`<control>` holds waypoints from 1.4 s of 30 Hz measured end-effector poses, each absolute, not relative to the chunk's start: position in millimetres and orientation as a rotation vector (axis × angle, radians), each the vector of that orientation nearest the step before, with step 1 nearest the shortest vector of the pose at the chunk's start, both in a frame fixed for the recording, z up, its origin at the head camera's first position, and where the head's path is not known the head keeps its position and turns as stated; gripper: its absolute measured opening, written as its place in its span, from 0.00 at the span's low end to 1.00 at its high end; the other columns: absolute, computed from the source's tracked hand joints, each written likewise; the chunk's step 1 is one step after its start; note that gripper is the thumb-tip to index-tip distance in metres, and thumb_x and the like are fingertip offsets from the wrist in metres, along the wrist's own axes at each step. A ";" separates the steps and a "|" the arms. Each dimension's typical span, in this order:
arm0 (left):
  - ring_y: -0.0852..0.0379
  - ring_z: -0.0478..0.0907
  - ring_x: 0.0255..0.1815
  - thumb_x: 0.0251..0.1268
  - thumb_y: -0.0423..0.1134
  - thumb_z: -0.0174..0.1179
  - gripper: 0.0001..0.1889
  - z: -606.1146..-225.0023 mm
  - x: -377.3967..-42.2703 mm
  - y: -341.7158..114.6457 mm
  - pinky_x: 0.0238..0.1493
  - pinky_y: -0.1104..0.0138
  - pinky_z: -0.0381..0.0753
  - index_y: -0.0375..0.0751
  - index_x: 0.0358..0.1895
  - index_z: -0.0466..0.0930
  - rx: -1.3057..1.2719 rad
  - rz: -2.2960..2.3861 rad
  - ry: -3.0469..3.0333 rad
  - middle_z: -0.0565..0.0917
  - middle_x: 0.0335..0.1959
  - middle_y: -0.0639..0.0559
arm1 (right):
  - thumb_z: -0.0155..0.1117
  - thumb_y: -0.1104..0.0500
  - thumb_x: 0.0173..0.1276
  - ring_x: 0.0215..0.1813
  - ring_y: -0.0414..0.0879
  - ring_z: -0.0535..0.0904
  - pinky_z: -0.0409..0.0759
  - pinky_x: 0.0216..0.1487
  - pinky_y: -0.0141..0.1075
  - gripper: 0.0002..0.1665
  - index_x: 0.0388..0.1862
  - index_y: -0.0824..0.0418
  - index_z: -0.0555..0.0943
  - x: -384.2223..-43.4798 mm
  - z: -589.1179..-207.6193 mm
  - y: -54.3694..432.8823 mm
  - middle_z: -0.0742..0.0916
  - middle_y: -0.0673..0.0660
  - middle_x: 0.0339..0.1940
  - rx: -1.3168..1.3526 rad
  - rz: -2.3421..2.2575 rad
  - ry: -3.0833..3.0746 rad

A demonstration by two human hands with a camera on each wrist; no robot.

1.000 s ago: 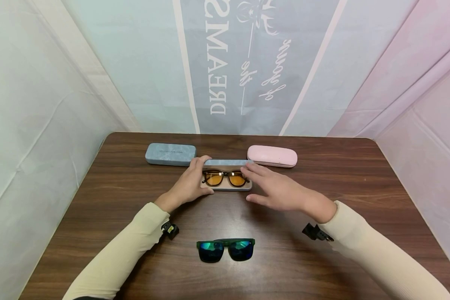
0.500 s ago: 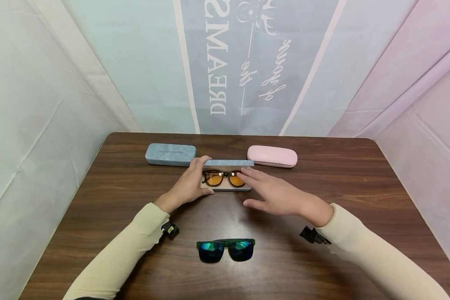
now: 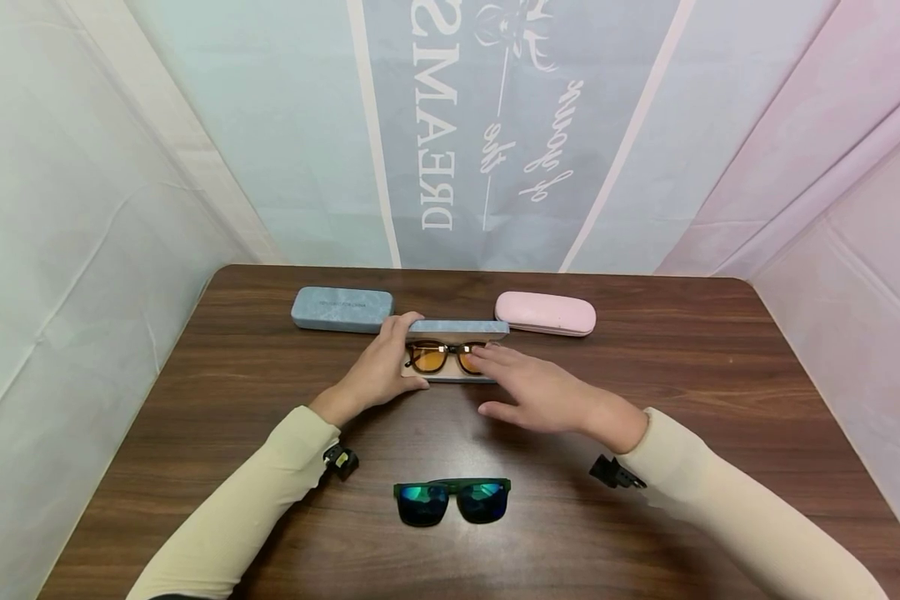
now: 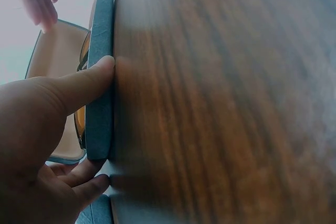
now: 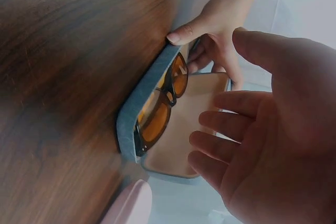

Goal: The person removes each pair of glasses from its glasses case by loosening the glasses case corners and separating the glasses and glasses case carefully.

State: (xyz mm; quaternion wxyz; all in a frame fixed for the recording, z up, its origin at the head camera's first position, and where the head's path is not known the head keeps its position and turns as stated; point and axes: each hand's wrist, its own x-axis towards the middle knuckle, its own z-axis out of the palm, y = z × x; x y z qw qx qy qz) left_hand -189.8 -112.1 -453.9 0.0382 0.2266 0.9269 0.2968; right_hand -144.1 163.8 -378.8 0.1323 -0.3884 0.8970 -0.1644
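Note:
My left hand (image 3: 371, 367) grips the left end of an open blue glasses case (image 3: 457, 328), thumb on its front wall and fingers around the end and back. Orange-lensed, dark-framed glasses (image 3: 428, 358) lie in the case; the right wrist view shows both lenses (image 5: 156, 123) below the raised, beige-lined lid (image 5: 184, 124). Above the case's right half hovers my right hand (image 3: 543, 387), holding nothing. Its fingers are extended and close to the lid in the right wrist view; whether they touch it I cannot tell. From the head, they hide part of the right lens.
A closed blue glasses case (image 3: 342, 308) lies behind my left hand. At the back right is a closed pink glasses case (image 3: 545, 312). Dark sunglasses with green-blue mirrored lenses (image 3: 423, 504) lie nearer me on the brown wooden table (image 3: 682, 358).
My right hand has moved left and slightly down, covering more of the glasses in the head view. The left hand keeps its grip on the case. Both other cases and the sunglasses stay put.

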 end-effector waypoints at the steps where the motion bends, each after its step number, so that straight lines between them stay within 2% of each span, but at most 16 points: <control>1: 0.47 0.75 0.43 0.55 0.45 0.78 0.52 -454.0 -189.9 -112.1 0.52 0.51 0.78 0.46 0.77 0.51 0.695 0.913 2.844 0.63 0.67 0.37 | 0.62 0.47 0.77 0.79 0.61 0.59 0.63 0.74 0.56 0.40 0.78 0.66 0.64 -144.7 -380.1 162.7 0.67 0.66 0.78 -1.139 -0.475 2.606; 12: 0.43 0.75 0.52 0.55 0.45 0.79 0.52 -451.6 -189.8 -112.0 0.58 0.49 0.76 0.49 0.77 0.50 0.695 0.911 2.841 0.63 0.66 0.37 | 0.64 0.46 0.75 0.75 0.60 0.66 0.67 0.71 0.54 0.38 0.76 0.65 0.69 -150.7 -386.3 146.9 0.72 0.66 0.74 -1.163 -0.454 2.684; 19: 0.40 0.75 0.57 0.54 0.44 0.79 0.53 -452.3 -191.2 -111.7 0.60 0.48 0.75 0.45 0.77 0.51 0.707 0.923 2.844 0.64 0.66 0.36 | 0.63 0.47 0.76 0.74 0.58 0.69 0.70 0.69 0.52 0.36 0.74 0.65 0.71 -157.2 -395.8 135.9 0.74 0.65 0.73 -1.129 -0.417 2.737; 27: 0.41 0.75 0.56 0.55 0.44 0.79 0.52 -452.4 -190.6 -112.1 0.59 0.49 0.76 0.47 0.77 0.51 0.709 0.916 2.839 0.63 0.66 0.36 | 0.63 0.51 0.77 0.73 0.57 0.70 0.71 0.69 0.52 0.32 0.73 0.65 0.72 -159.2 -400.9 126.4 0.75 0.65 0.72 -1.103 -0.427 2.775; 33: 0.41 0.75 0.55 0.55 0.44 0.79 0.52 -452.7 -189.4 -112.8 0.59 0.49 0.76 0.48 0.76 0.50 0.718 0.919 2.837 0.63 0.66 0.36 | 0.61 0.49 0.78 0.72 0.57 0.71 0.72 0.68 0.51 0.32 0.73 0.65 0.72 -160.9 -407.1 121.3 0.76 0.64 0.71 -1.065 -0.358 2.812; 42: 0.43 0.75 0.51 0.54 0.44 0.79 0.52 -454.3 -190.0 -113.3 0.58 0.49 0.76 0.45 0.77 0.51 0.747 0.932 2.846 0.63 0.66 0.36 | 0.61 0.50 0.78 0.67 0.56 0.75 0.75 0.65 0.50 0.30 0.71 0.67 0.73 -167.8 -415.2 117.7 0.79 0.63 0.66 -1.076 -0.305 2.891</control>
